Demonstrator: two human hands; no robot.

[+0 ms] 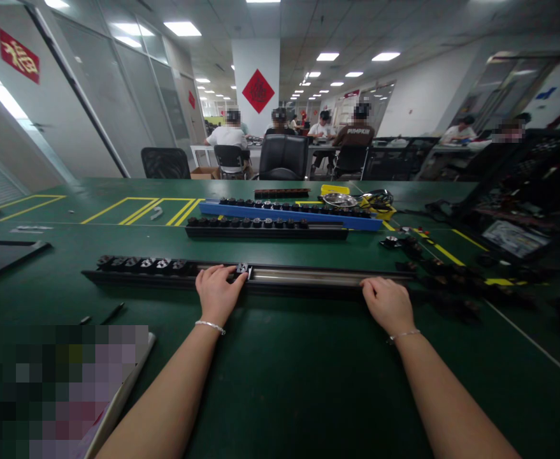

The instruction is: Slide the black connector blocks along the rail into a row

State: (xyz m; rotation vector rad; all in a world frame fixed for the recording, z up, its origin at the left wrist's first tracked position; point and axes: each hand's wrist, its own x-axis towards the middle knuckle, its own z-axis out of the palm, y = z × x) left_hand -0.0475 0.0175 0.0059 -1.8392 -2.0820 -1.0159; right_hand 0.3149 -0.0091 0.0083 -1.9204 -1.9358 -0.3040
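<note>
A long black rail (303,288) with a shiny metal strip inside lies across the green table before me. Several small black parts sit in a row at its left end. My left hand (217,296) is closed at the rail's middle, thumb and fingers around a small black part with a silvery top (242,268) seated in the channel. Farther right, my right hand (388,305) has its fingers curled over the rail's near edge; the fingertips are partly hidden.
Behind lie a shorter black rail (265,234) and a blue rail (366,224), both carrying black parts. A metal dish (339,200) and yellow tray (335,189) stand farther back. Loose dark parts (456,280) are scattered right, near a dark screen-like panel (513,236). People sit beyond.
</note>
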